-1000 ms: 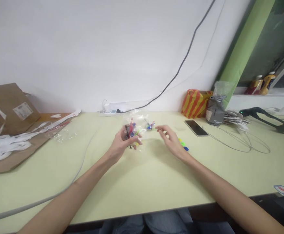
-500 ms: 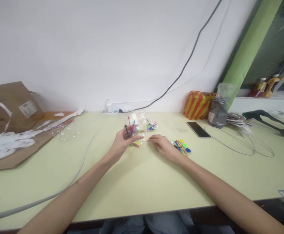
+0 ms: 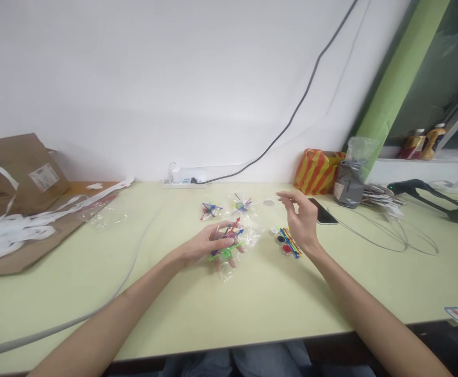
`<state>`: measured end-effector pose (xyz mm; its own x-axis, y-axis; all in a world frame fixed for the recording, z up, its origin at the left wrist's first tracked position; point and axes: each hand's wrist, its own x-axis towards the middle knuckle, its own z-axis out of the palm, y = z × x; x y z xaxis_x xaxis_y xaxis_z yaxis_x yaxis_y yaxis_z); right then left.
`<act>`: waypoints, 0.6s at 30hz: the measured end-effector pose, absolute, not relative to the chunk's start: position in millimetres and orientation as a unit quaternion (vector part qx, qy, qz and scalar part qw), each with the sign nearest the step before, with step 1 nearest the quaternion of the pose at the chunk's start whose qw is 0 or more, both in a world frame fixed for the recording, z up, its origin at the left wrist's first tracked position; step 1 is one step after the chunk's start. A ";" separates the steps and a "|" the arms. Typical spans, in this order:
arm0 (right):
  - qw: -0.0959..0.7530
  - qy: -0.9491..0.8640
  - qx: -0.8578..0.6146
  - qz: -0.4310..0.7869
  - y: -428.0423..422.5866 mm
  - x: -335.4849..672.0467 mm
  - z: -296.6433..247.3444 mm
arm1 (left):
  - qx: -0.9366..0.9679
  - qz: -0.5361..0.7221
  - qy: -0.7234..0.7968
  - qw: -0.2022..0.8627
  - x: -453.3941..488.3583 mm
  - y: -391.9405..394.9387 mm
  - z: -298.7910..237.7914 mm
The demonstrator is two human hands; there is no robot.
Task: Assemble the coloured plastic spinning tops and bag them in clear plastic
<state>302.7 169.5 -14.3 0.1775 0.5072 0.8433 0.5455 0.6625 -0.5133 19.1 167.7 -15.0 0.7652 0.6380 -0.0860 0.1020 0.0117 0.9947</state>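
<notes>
My left hand point(image 3: 207, 245) lies low over the pale green table point(image 3: 252, 298), fingers curled round a clear plastic bag of small coloured pieces point(image 3: 232, 243). My right hand point(image 3: 301, 220) is raised above the table to the right, fingers loosely spread, holding nothing I can see. Just below it lies a loose heap of coloured sticks and round discs point(image 3: 287, 242). Two more small clear packets of coloured pieces point(image 3: 210, 210) point(image 3: 242, 204) lie further back near the middle.
A power strip point(image 3: 183, 182) with a dark cable sits at the wall. A phone point(image 3: 323, 210), striped bag point(image 3: 317, 170) and grey pouch point(image 3: 348, 180) stand back right. Cardboard and white strips point(image 3: 17, 220) fill the left. A grey cable point(image 3: 126, 272) crosses the table.
My left hand lowered with the bag toward the table. My right hand lifted away to the right and opened. One more small packet now lies at the back middle.
</notes>
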 end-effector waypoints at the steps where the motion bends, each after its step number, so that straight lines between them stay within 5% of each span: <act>1: 0.666 -0.628 -0.403 0.010 167.8 301.3 -12.5 | 0.670 0.202 0.283 0.656 19.7 167.7 -15.7; 6: 0.679 -0.631 -0.357 0.115 161.7 288.0 -11.9 | 0.662 0.220 0.285 0.658 22.1 169.2 -21.1; 18: 0.615 -0.663 -0.419 0.081 154.8 279.1 -11.8 | 0.673 0.192 0.229 0.677 23.7 171.2 -23.1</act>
<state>279.1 154.8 -11.8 0.1088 0.6559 0.7470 0.4554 0.6351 -0.6240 23.7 171.2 -23.1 0.8215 0.5679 -0.0512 0.0480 0.0206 0.9986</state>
